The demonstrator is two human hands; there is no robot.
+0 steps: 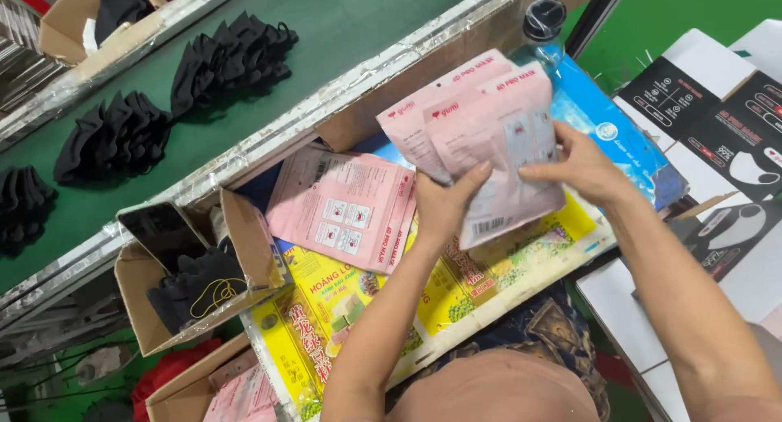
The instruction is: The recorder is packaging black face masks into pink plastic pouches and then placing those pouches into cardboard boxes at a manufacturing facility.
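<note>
A long green conveyor belt point(342, 23) ran across the top of the view, carrying several bunches of black masks point(232, 55). Below its foil-wrapped edge lay the table point(521, 287), covered with a flattened yellow printed carton. On it a stack of pink flat pouches point(342, 206) lay just beside an open cardboard box point(142, 296) holding more black masks. To the right stood flat black-and-white cartons point(709, 112).

Both hands were raised above the table with a fan of pink pouches point(489, 137) between them. The left hand point(444, 206) was closed on the lower edge of the fan, thumb on top. The right hand point(574, 161) pinched the front pouch at its right side, fingers curled behind.

The step in hand looked like separating one pouch from the bundle. The next move seemed to call for sliding the front pouch free while the left hand kept the others together.
</note>
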